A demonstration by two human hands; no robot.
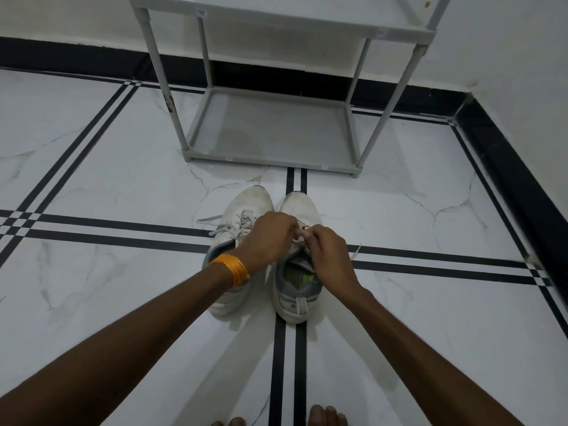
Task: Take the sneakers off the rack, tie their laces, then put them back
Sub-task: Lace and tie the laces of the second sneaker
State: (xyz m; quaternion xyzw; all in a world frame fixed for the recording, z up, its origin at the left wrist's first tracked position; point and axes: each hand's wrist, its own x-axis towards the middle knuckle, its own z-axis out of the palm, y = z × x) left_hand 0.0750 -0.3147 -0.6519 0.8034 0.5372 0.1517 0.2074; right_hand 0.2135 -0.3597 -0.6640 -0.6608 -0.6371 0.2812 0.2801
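Pinching right sneaker [295, 290] laces [299, 239]

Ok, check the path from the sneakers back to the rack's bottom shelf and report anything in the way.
Nothing visible blocks it. Only bare floor lies between the sneakers and the rack, and its bottom shelf holds nothing.

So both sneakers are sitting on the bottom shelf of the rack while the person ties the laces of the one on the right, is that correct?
Not quite. The two sneakers sit on the tiled floor in front of the rack, not on its bottom shelf, as the head view shows. The rest holds: both hands work the laces of the one on the right.
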